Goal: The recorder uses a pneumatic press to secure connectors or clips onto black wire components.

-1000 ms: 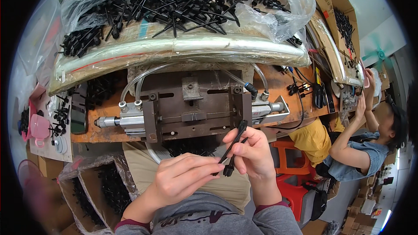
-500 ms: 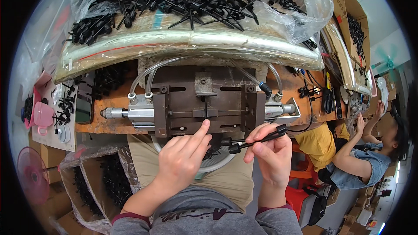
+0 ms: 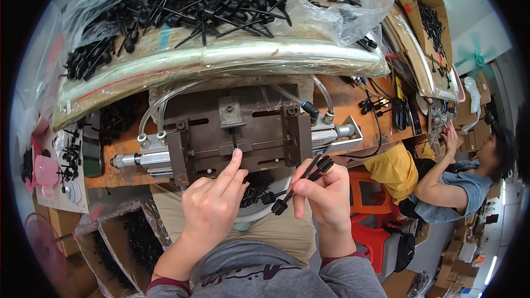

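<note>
My left hand [image 3: 212, 201] reaches to the metal fixture with its index finger stretched out. That fingertip rests at the near end of a slim black plastic stem [image 3: 234, 137] seated in the small centre block [image 3: 235, 148]; the other fingers curl loosely and hold nothing. Between the thumb and fingers of my right hand [image 3: 326, 196] are black plastic stems with knobbed ends [image 3: 280, 205], tilted, their lower ends pointing toward my lap. The dark fixture plate [image 3: 210, 113] carries a silver air cylinder [image 3: 155, 160] on its left and another cylinder [image 3: 326, 135] on its right.
A plastic-lined carton [image 3: 221, 58] heaped with black stems [image 3: 221, 0] spans the far side. Clear air hoses [image 3: 149, 116] arch over the fixture. A round basket [image 3: 270, 212] of black parts sits at my lap. Lined boxes [image 3: 118, 237] stand lower left. Another person [image 3: 458, 182] works at right.
The whole view has shifted, with the fixture now further left and tilted in the picture. The stems in my right hand have turned steeper. My left fingertip stays at the centre block.
</note>
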`<state>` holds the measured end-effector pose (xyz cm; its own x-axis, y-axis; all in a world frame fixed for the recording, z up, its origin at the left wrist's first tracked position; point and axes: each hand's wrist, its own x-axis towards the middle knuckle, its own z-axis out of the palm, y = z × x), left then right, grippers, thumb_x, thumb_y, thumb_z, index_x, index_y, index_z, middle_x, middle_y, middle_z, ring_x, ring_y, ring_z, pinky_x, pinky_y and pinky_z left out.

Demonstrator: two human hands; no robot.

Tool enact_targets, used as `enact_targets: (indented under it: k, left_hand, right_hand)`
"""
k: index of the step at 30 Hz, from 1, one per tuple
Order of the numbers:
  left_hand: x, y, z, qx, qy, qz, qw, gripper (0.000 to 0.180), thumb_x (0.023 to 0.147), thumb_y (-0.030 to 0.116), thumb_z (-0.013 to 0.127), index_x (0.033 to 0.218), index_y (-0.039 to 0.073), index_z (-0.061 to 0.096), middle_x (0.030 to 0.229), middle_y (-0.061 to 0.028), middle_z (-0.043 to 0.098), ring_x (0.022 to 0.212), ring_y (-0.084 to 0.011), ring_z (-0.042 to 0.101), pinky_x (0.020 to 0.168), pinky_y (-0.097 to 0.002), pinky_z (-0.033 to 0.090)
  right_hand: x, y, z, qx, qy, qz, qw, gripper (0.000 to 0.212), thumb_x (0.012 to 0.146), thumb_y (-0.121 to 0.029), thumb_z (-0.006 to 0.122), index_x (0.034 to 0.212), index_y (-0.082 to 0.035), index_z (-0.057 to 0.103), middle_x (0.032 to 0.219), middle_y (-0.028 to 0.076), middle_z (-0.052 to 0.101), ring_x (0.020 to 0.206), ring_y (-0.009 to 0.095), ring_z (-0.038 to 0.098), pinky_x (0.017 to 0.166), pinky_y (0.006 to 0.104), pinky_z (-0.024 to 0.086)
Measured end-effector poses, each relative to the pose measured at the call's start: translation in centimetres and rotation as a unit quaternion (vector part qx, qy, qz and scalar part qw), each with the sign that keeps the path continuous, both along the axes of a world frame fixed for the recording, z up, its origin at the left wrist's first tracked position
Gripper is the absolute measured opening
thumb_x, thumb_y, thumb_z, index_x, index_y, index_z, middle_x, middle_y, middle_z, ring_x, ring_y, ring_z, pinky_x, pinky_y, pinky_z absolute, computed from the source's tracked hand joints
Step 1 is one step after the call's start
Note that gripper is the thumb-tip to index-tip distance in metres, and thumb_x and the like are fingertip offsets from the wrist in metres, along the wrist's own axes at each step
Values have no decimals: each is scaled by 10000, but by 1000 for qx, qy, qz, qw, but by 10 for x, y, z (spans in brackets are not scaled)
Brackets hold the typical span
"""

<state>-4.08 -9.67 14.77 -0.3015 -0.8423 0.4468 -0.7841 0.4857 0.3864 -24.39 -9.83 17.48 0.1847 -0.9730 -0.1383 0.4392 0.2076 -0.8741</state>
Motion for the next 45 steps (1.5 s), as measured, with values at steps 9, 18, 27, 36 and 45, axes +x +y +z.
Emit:
enact_targets:
  k: [9, 18, 27, 36, 45]
  left_hand:
    - [3, 2, 5, 0, -2, -1, 1000, 246, 663, 92, 779, 884, 31, 689, 1144, -76, 675, 575, -180, 600, 550, -265, 458]
    - [-2, 30, 43, -14, 148, -151, 977, 403, 568, 115, 852, 914, 8, 675, 982, -131, 692, 797, -271, 670, 654, -323, 524]
    - [-4, 41, 34, 32, 188, -161, 968, 352, 601, 30, 810, 934, 48, 697, 861, -79, 647, 732, -212, 617, 586, -275, 480]
    - [-1, 39, 28, 22, 184, -191, 964, 313, 617, 61, 796, 912, 28, 697, 943, -115, 658, 777, -242, 631, 634, -304, 499]
    - [9, 40, 32, -4, 154, -181, 971, 268, 645, 127, 782, 826, -36, 671, 1036, -178, 684, 844, -308, 672, 720, -351, 542]
  right_hand:
    - [5, 1, -5, -4, 36, -5, 999, 94, 810, 22, 696, 808, 44, 605, 750, 104, 630, 473, 133, 582, 404, 219, 426]
    - [15, 2, -6, -12, -20, 39, 999, 165, 862, -71, 697, 808, -13, 551, 693, 37, 604, 436, 71, 544, 390, 194, 375]
    - [14, 5, -8, 22, -61, 85, 994, 195, 920, -175, 644, 944, 15, 609, 765, 59, 616, 461, 89, 560, 433, 198, 406]
    - [7, 5, -14, -3, -65, 64, 996, 214, 948, -172, 600, 1009, 33, 622, 774, 64, 616, 491, 88, 574, 494, 203, 436]
    - [22, 1, -3, -1, -41, 75, 996, 157, 938, -111, 600, 930, 45, 620, 755, 70, 631, 491, 95, 580, 487, 207, 435]
